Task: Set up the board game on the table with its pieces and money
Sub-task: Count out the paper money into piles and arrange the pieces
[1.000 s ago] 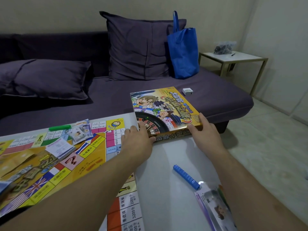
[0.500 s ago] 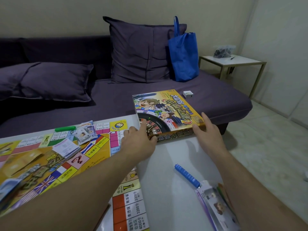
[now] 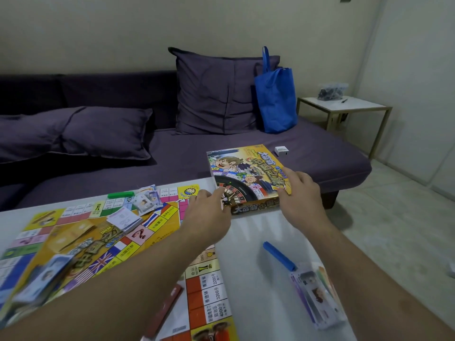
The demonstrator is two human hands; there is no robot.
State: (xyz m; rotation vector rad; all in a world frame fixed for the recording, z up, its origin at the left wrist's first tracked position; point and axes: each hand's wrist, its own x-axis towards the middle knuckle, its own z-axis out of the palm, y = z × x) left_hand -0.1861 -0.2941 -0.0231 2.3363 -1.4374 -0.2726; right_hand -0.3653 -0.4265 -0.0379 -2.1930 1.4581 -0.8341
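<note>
Over at the table's (image 3: 258, 232) far edge, both hands, left (image 3: 209, 212) and right (image 3: 299, 195), clasp the closed game box (image 3: 246, 168), half overhanging toward the sofa (image 3: 172, 153); contents hidden.

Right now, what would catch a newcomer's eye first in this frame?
Both hands on the bright yellow game box at the table's far edge: left hand at its near left corner, right hand on its right side. Left of them lies the unfolded game board, scattered with play money stacks. Behind, a blue tote bag stands on the purple sofa.

Both hands, left hand (image 3: 209, 212) and right hand (image 3: 299, 195), grip the yellow cardboard game box (image 3: 246, 173) at the far edge of the white table (image 3: 256, 291).
</note>
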